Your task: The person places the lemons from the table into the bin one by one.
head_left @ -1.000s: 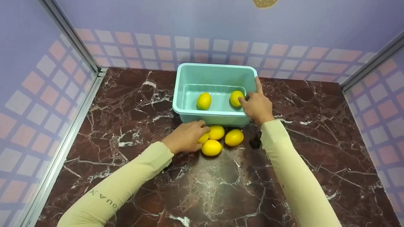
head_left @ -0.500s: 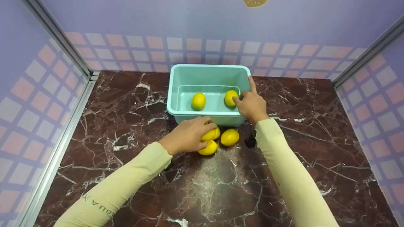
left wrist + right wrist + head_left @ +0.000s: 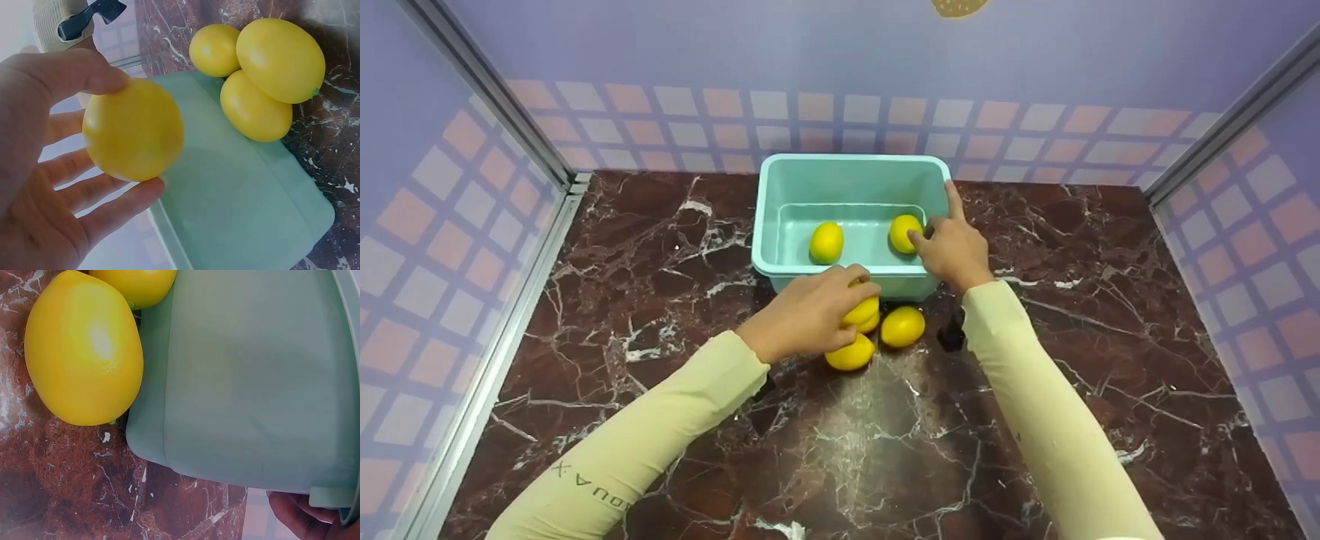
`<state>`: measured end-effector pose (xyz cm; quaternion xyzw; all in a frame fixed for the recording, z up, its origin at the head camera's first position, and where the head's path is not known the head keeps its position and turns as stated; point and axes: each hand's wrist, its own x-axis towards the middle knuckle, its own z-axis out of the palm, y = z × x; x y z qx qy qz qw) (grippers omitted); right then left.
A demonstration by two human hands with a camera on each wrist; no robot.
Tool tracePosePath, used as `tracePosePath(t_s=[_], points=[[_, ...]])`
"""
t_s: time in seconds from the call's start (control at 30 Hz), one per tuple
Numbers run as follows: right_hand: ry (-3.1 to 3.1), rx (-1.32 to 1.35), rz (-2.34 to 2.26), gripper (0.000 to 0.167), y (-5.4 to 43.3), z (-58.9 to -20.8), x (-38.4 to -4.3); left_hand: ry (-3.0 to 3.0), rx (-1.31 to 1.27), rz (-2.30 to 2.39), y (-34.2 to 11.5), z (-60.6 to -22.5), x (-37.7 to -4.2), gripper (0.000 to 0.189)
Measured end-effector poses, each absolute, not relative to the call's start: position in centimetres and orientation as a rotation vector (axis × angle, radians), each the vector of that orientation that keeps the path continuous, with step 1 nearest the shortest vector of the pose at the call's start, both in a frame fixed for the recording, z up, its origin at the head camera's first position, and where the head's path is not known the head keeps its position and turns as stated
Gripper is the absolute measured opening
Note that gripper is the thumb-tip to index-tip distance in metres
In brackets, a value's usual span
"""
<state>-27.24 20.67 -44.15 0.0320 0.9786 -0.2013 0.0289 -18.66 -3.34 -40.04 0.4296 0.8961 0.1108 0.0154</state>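
My left hand point(image 3: 806, 311) holds a lemon point(image 3: 134, 132) between thumb and fingers, just above the other lemons and in front of the tub. Below it on the table lie three more: a front lemon point(image 3: 850, 354), a right-hand lemon point(image 3: 903, 328) and one mostly hidden under the held fruit. Behind them stands a mint-green plastic tub point(image 3: 851, 177). Inside it are a left lemon point(image 3: 826, 243) and a right lemon point(image 3: 903, 232). My right hand point(image 3: 960, 251) grips the tub's right rim, thumb over the inside, fingers point(image 3: 298, 517) curled under the rim outside.
The table point(image 3: 915, 450) is dark red marble with white veins. Purple walls with a pink and white check, such as the back wall point(image 3: 847, 67), enclose it on three sides. The tub stands close to the back wall.
My left hand has closed on a lemon and lifted it off the table, up and slightly right toward the tub. My right hand keeps its place on the rim. The head view has shifted slightly.
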Motion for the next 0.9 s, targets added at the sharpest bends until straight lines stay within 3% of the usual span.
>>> tracePosePath(t_s=[0.9], points=[[3.049,0.075,-0.634,0.045,20.7,-44.1,-27.1,2.892,1.39,0.384,-2.8,-38.5,-20.0,0.051]])
